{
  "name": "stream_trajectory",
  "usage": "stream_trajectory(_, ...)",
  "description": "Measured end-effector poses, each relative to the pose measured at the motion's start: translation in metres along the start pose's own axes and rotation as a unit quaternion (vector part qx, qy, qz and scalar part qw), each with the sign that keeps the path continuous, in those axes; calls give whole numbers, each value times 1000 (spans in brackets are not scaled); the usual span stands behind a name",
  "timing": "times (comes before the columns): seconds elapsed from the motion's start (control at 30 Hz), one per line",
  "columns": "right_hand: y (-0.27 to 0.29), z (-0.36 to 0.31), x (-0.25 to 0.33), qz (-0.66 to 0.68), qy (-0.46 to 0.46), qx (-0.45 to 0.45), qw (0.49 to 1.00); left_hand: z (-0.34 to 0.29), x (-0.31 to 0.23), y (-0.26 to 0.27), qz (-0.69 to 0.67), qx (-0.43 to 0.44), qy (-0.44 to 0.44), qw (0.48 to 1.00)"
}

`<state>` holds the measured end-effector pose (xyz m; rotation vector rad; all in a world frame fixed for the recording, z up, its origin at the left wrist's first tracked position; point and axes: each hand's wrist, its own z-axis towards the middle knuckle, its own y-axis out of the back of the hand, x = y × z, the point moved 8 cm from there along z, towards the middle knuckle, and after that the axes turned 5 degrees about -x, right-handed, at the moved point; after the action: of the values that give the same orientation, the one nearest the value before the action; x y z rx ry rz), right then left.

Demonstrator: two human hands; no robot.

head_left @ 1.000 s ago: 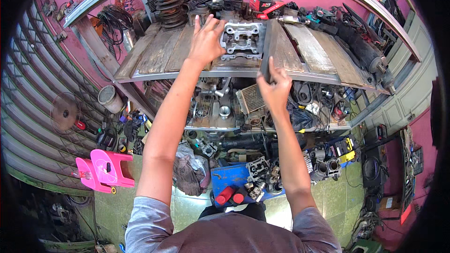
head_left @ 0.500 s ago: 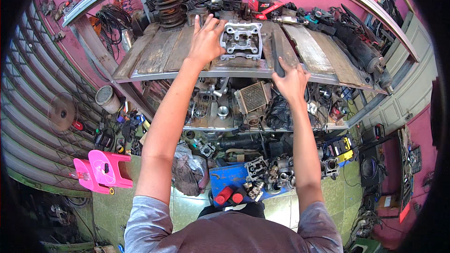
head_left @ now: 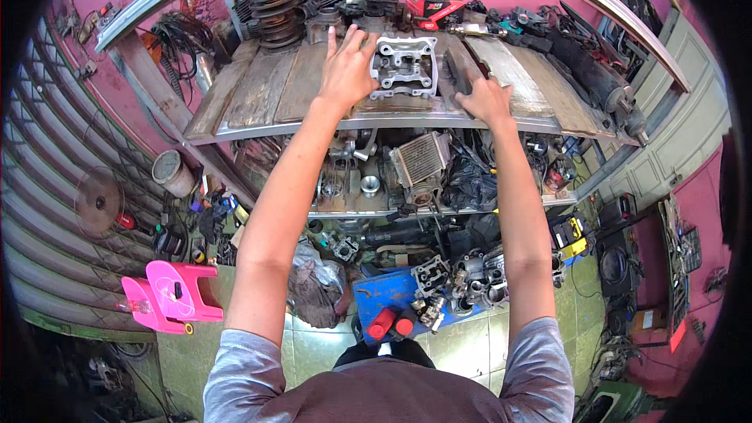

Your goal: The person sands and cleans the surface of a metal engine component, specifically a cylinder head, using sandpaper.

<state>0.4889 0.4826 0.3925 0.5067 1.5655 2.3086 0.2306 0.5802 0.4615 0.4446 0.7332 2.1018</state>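
Pink-walled workshop, worn wooden top shelf [head_left: 258,90] crowded with engine parts. Cast-aluminium cylinder head [head_left: 405,67], blocky and ported, sits at 12 o'clock. Left hand [head_left: 347,70] touches its 9 o'clock side, fingers spread, gripping nothing. Right hand [head_left: 486,100] lies flat at its 4 o'clock, open, empty.

Your left hand [head_left: 345,70] lies flat on the counter [head_left: 258,94] and covers the near left edge of the grey cylinder head [head_left: 405,68], so you cannot tell whether the palm touches metal or only wood. Your right hand [head_left: 486,99] hides whatever lies under it at the counter's front rim, and whether its fingers curl around something dark there cannot be made out. The parts heaped on the lower shelf [head_left: 439,207] sit in shadow, tangled and too small to tell apart, and your own shoulders are cut off by the lower edge.
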Motion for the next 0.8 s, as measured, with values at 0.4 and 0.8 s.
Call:
stream_trajectory(0.4,7,-6,-11,10,14,-90,996,-1,-2,3,22,3,16,1000)
stream_trajectory(0.8,55,-40,96,44,242,-280,928,-13,-5,-3,17,17,23,999)
